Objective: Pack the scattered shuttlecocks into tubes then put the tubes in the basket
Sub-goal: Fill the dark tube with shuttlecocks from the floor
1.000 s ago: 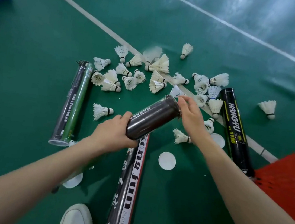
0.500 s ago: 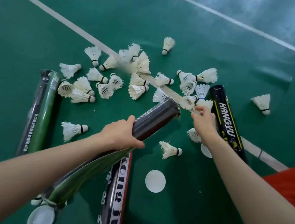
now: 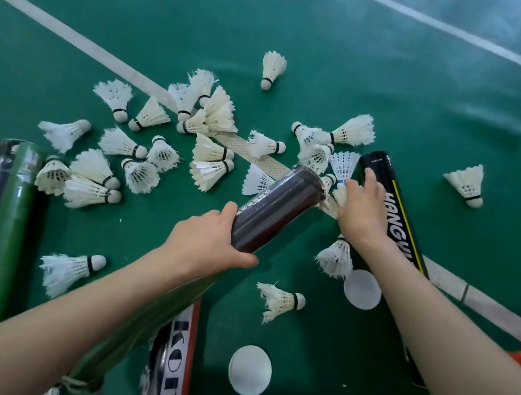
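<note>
Just ahead of the left hand [image 3: 211, 243], by which the tube [image 3: 277, 209] is gripped, a shuttlecock [image 3: 339, 195] is pinched at the mouth by the right hand [image 3: 361, 212]. It is judged light and crushable; a hold at its cork end is advised.

Indoor badminton court, prob. a sports hall. Green vinyl mat floor [image 3: 393, 99] w/ a glossy sheen, painted white boundary lines [image 3: 76, 36] running diag. across it. Feather shuttlecocks [image 3: 272, 67] strewn over one line. Shuttle tubes [image 3: 5, 233] lie on the mat, one marked HANGYU.
</note>
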`<state>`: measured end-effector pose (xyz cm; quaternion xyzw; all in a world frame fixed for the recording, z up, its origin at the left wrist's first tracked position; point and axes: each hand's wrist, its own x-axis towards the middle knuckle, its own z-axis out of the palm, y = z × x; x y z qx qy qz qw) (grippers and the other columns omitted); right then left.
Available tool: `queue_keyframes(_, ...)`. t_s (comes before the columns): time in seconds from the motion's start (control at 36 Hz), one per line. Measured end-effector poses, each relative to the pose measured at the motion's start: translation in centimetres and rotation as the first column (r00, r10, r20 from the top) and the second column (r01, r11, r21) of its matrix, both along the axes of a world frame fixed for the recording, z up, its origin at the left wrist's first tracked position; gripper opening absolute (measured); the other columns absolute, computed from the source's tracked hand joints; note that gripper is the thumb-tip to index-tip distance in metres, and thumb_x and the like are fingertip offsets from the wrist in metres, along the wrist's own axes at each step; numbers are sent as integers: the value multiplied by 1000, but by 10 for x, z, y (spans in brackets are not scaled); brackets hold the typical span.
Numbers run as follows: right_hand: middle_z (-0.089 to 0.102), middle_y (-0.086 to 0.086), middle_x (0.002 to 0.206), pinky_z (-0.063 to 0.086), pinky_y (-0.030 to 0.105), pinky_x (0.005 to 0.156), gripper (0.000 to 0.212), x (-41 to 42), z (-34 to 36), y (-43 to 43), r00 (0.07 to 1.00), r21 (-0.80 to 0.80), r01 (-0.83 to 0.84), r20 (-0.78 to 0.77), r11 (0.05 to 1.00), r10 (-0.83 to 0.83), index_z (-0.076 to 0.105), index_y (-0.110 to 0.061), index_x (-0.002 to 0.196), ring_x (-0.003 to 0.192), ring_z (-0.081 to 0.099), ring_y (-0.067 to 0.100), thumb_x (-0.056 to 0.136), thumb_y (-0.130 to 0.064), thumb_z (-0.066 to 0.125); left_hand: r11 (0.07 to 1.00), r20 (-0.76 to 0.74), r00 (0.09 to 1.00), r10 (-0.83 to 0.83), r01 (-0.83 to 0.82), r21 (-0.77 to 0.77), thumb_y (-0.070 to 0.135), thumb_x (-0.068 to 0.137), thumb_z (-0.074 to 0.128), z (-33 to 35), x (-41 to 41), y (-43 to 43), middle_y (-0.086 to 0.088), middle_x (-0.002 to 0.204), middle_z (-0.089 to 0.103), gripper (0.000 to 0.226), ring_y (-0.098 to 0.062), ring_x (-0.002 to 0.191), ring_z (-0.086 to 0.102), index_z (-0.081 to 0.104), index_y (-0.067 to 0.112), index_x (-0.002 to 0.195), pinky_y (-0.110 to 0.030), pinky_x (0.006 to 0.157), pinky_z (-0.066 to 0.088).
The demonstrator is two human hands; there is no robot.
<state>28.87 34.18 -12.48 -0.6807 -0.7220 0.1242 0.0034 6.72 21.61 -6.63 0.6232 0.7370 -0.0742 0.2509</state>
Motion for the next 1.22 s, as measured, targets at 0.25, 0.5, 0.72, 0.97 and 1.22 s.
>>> queue_keyframes(0.25, 33, 14, 148, 20, 39, 113, 18, 12, 10, 8, 988, 29, -121, -89, 992, 124, 57, -6, 106, 139, 21, 28, 96, -19, 51, 999, -31, 999, -38, 37, -25, 71, 68, 62, 5, 2, 17, 4, 99, 55, 70, -22, 83, 57, 33, 26, 113, -33, 68, 47)
queue_keyframes(0.5, 46, 7, 96, 35, 28, 80, 10, -11, 62, 7, 848, 255, 90, -527, 963, 60, 40, -7, 90, 89, 40, 18, 100, -11, 40, 998, -57, 997, -52, 50, -22, 70, 70, 62, 19, -15, 26, 3, 106, 55, 72, -22, 87, 57, 32, 26, 118, -33, 70, 47)
queue_keyframes(0.72, 46, -4, 80, 37, 27, 65, 15, -47, 81, 8, 652, -106, 19, -752, 994, -92, 44, -9, 103, 68, 41, 9, 103, -24, 39, 992, -23, 995, -94, 95, 84, 70, 70, 61, 23, -41, 26, 7, 108, 53, 76, -20, 90, 58, 29, 29, 125, -33, 73, 48)
queue_keyframes(0.97, 59, 6, 105, 40, 36, 90, 37, -77, 88, -8, 661, -21, -75, -750, 997, 34, 40, -19, 135, 96, 55, 21, 104, -36, 30, 982, 31, 989, -141, 136, 127, 70, 70, 61, 33, -65, 22, 10, 95, 50, 63, -16, 81, 58, 30, 30, 107, -31, 66, 48)
queue_keyframes(1.22, 58, -4, 103, 35, 9, 76, 31, -109, 101, -26, 658, -33, -191, -746, 981, 103, 54, -19, 121, 93, 51, 8, 103, -34, 33, 980, -30, 983, -179, 181, 83, 75, 69, 56, 33, -94, 15, 7, 101, 54, 86, -17, 86, 55, 28, 24, 131, -31, 71, 49)
